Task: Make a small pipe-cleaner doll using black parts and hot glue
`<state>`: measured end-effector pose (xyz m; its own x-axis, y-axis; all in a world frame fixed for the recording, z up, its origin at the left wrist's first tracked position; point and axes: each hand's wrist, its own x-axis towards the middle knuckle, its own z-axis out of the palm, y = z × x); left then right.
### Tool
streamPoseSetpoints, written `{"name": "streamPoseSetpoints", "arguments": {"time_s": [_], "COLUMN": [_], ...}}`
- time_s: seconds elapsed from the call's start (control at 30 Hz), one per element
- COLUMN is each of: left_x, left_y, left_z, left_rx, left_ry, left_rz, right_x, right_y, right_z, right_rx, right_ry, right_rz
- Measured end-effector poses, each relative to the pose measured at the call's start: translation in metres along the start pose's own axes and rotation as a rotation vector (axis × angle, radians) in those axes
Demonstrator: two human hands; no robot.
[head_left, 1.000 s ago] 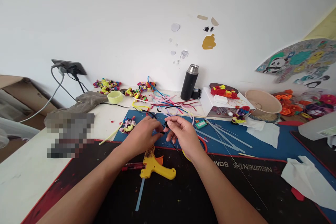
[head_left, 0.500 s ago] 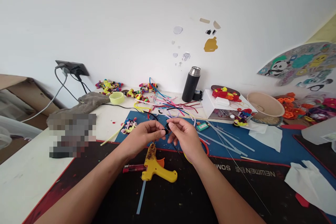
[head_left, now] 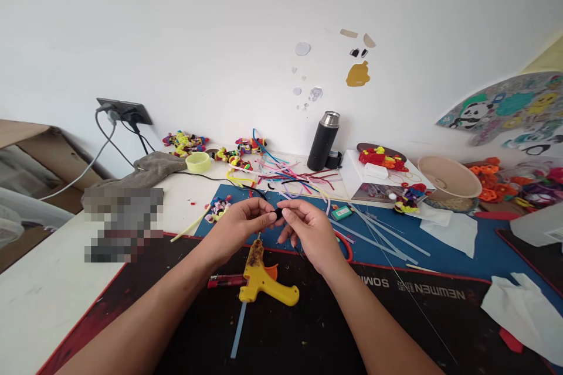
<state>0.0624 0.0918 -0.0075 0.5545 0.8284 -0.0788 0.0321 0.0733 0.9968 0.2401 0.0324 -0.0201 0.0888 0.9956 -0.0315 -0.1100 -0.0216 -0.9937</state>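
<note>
Farthest left of what I've worked with, a heap of brightly coloured fuzzy figures (head_left: 185, 143) lies by the wall, looking finished to me, beside a pale yellow ring-shaped tub (head_left: 198, 162). Next comes a small multicoloured fuzzy figure (head_left: 219, 209) on the blue mat (head_left: 272, 241). My left hand (head_left: 246, 222) pinches a small black fuzzy piece (head_left: 278, 213) between thumb and forefinger, the gap narrow. A yellow plastic glue gun (head_left: 268, 286) lies below, touched by neither hand. My right hand (head_left: 308, 225) pinches the piece's other side, lower fingers curled. So the piece is in the air, between my fingertips, over the blue mat. I'd judge it partly worked; its exact shape is hidden, and I can't see it joined to any figure. Behind, loose coloured fuzzy stems (head_left: 303, 174) lie unused.

My count, left to right: 1 tub, 1 figure near my left wrist, 1 glue gun with 1 translucent glue stick (head_left: 238, 331) out of its rear, 1 black piece, 1 black steel-necked flask (head_left: 323, 143), 1 green-and-white packet (head_left: 342, 212), 1 colourful figure (head_left: 411, 199) before the white box (head_left: 353, 173). The heap and stems overlap too much to count.
</note>
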Motion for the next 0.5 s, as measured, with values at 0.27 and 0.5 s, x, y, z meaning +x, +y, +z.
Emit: {"name": "streamPoseSetpoints", "arguments": {"time_s": [0.27, 0.5], "left_x": [-0.0007, -0.0017], "left_y": [0.0071, 0.0064], "left_z": [0.0027, -0.0024], "left_rx": [0.014, -0.006], "left_ry": [0.012, 0.043], "left_rz": [-0.008, 0.007], "right_x": [0.0014, 0.0006], "right_y": [0.0015, 0.0024], "right_z": [-0.0004, 0.0003], "right_rx": [0.005, -0.045], "right_ry": [-0.011, -0.071], "right_rz": [0.016, 0.095]}}
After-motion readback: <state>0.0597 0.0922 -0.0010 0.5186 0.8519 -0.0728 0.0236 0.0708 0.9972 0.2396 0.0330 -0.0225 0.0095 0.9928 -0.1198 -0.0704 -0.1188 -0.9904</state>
